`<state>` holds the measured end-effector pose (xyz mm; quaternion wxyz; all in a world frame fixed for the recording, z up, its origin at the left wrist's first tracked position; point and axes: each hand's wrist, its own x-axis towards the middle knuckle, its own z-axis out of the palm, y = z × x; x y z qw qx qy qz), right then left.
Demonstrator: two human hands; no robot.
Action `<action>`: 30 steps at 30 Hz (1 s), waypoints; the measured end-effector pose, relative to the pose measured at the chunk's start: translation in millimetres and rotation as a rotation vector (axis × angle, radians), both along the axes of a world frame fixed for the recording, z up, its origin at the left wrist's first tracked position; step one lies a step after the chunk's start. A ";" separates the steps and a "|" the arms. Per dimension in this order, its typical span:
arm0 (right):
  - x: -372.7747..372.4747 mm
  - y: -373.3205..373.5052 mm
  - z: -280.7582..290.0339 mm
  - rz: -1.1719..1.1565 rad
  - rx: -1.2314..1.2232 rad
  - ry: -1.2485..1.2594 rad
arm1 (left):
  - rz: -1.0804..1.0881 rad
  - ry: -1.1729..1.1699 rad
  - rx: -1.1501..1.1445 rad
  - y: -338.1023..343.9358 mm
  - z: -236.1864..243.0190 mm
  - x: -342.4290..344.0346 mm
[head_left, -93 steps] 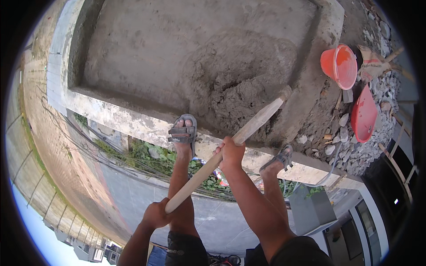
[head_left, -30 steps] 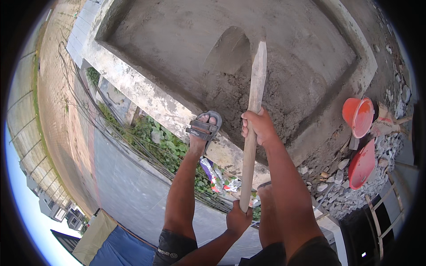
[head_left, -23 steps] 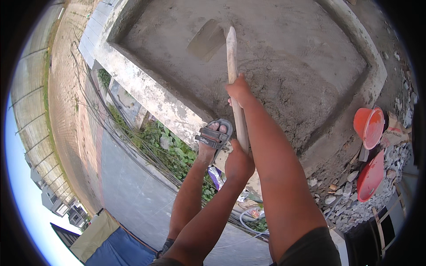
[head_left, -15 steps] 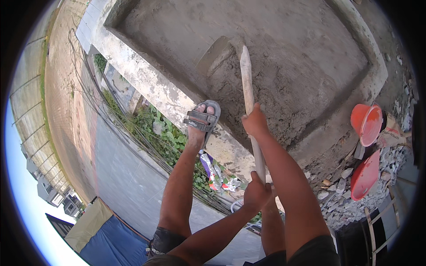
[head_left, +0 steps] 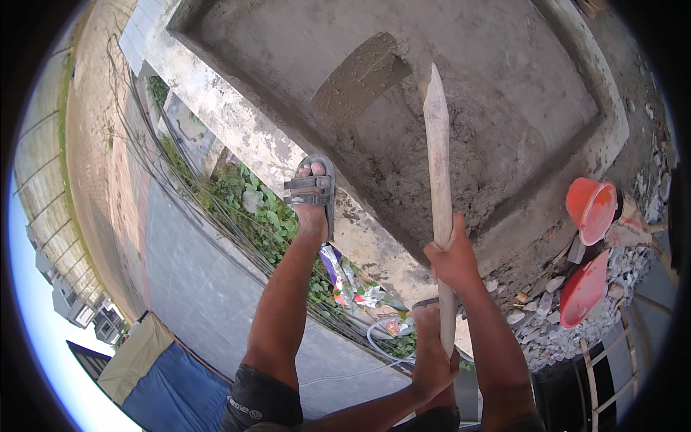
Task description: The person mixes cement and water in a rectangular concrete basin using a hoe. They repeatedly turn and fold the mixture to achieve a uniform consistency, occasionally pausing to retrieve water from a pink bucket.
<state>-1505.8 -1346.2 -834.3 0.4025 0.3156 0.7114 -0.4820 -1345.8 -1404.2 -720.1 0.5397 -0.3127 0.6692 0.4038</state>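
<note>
My right hand (head_left: pixel 456 255) is closed round the pale wooden handle of a hoe (head_left: pixel 439 173), about midway along it. Lower on the same handle my left hand (head_left: pixel 436 380) is closed near its end, partly hidden by the shaft. The hoe's wide, mortar-smeared blade (head_left: pixel 363 75) shows to the left of the handle's pointed far end, above the mix. Wet grey mortar (head_left: pixel 403 162) lies rough and heaped in the near part of a shallow concrete trough (head_left: pixel 216 90); farther back its floor is smoother.
My sandalled left foot (head_left: pixel 311 180) rests on the trough's near rim; my right foot (head_left: pixel 427 313) is beside the handle. An orange bucket (head_left: pixel 592 209) and a red basin (head_left: pixel 584 288) lie at right near rubble (head_left: pixel 540 335). Plants (head_left: pixel 270 216) and cables run along the left.
The hoe has come back toward me and to the right, with both hands lower in view. Its blade, earlier largely sunk in the mortar, now shows broadly.
</note>
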 end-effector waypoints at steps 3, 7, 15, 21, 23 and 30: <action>-110.6 -69.8 -55.4 0.010 -0.129 0.036 | -0.016 0.142 -0.156 -40.7 -66.9 -83.5; -150.6 -117.2 -123.2 0.107 -0.036 -0.045 | 0.157 0.316 -0.033 -78.0 -123.7 -110.6; 4.8 -29.0 -82.1 0.300 0.181 -0.152 | 0.090 0.218 -0.011 15.2 -58.0 19.6; 101.3 77.3 -16.5 0.209 0.128 -0.164 | 0.038 -0.090 0.240 84.4 27.4 74.1; 108.2 88.7 32.9 0.121 0.073 -0.217 | 0.043 -0.112 0.302 90.2 59.0 104.2; 29.8 112.1 64.3 -0.117 -0.023 -0.121 | -0.002 0.113 0.264 93.8 34.0 49.3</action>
